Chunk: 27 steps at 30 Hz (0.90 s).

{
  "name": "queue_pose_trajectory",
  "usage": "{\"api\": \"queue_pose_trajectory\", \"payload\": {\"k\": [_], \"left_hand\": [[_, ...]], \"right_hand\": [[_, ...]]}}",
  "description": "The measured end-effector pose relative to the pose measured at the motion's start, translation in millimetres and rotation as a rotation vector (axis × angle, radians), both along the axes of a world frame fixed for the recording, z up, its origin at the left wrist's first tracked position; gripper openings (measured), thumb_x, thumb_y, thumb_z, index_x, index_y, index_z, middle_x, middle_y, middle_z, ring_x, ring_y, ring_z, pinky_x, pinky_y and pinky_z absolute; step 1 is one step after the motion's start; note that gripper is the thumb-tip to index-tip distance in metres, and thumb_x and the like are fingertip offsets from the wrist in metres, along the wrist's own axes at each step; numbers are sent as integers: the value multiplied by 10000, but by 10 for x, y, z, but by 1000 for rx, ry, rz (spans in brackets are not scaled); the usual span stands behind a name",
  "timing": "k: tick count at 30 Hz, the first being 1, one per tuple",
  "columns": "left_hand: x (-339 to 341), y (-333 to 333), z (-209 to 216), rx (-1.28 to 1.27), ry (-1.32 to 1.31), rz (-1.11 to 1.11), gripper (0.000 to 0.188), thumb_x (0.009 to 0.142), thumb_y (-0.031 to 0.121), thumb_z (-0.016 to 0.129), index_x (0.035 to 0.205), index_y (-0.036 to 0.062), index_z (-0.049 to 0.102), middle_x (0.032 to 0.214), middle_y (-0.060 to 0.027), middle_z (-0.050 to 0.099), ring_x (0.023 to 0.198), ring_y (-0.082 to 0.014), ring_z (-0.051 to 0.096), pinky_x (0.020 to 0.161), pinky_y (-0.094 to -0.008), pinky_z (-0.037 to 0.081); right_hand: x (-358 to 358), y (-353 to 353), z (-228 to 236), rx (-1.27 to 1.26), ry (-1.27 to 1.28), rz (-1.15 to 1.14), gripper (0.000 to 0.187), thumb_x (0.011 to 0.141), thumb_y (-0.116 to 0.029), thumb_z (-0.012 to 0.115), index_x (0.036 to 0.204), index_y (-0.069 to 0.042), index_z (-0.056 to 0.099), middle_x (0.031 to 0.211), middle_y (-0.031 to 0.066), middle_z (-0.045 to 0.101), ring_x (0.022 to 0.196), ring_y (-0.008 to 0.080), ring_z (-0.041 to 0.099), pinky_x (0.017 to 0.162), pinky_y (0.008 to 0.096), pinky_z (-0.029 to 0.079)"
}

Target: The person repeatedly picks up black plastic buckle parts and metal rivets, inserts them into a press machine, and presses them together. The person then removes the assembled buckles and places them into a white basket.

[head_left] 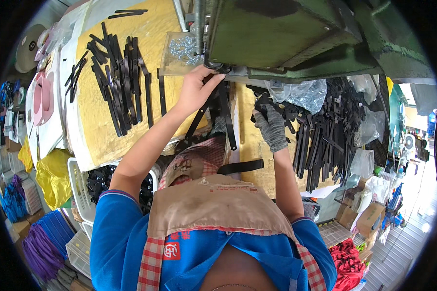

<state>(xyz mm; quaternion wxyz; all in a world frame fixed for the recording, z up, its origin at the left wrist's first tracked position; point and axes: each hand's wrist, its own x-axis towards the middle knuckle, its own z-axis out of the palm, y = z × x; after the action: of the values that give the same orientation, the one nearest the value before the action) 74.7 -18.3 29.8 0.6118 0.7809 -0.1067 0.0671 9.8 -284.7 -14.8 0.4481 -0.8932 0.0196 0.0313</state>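
Note:
My bare left hand [195, 91] is at the working head of a green machine [272, 36], thumb and fingers closed on black strips [224, 114] with small holes. The strips hang down from the fingers, and their upper ends are hidden under the machine. My right hand [271, 127], in a grey glove with dark fingers, is over the table to the right, beside small black parts [262, 94]. Its fingers look curled in; the dark glove blends with the parts, so what it grips is unclear. A clear tray [172, 68] of small shiny metal pieces stands left of the machine head.
Several black strips [124, 82] lie on the yellow board [165, 29] at left. A dense heap of black strips [325, 131] covers the right side, with clear plastic bags [308, 94] around it. A white basket [80, 189] stands below the board. One black strip [240, 167] lies near my apron.

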Motion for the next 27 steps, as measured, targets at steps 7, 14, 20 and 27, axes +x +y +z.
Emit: {"api": "queue_pose_trajectory", "payload": {"k": [7, 14, 20, 27], "left_hand": [[-14, -65, -8, 98, -176, 42, 133, 872, 92, 683, 906, -34, 660, 793, -144, 597, 731, -282, 585, 666, -354, 470], [-82, 101, -186, 125, -237, 106, 170, 850, 104, 673, 991, 9, 656, 945, -153, 592, 873, -326, 574, 745, -402, 464], [392, 653, -290, 809, -261, 304, 212, 781, 94, 712, 942, -11, 624, 949, -149, 571, 907, -348, 553, 800, -438, 460], [271, 719, -222, 538, -172, 258, 186, 784, 41, 692, 952, 0, 622, 942, -155, 632, 870, -326, 616, 755, -414, 509]], "right_hand": [[71, 224, 244, 156, 189, -11, 292, 907, -238, 683, 1000, 25, 596, 778, 121, 663, 622, 155, 637, 586, 303, 512], [104, 176, 233, 322, 171, -24, 250, 922, -191, 671, 1077, -15, 585, 782, 30, 610, 642, 90, 590, 611, 243, 527], [476, 576, 533, 724, 157, 1, 224, 891, -160, 706, 1057, -45, 610, 851, 31, 630, 670, 116, 612, 634, 295, 569], [960, 867, 349, 890, 379, 97, 153, 891, -167, 702, 948, -67, 601, 799, 24, 579, 628, 118, 536, 537, 291, 478]]}}
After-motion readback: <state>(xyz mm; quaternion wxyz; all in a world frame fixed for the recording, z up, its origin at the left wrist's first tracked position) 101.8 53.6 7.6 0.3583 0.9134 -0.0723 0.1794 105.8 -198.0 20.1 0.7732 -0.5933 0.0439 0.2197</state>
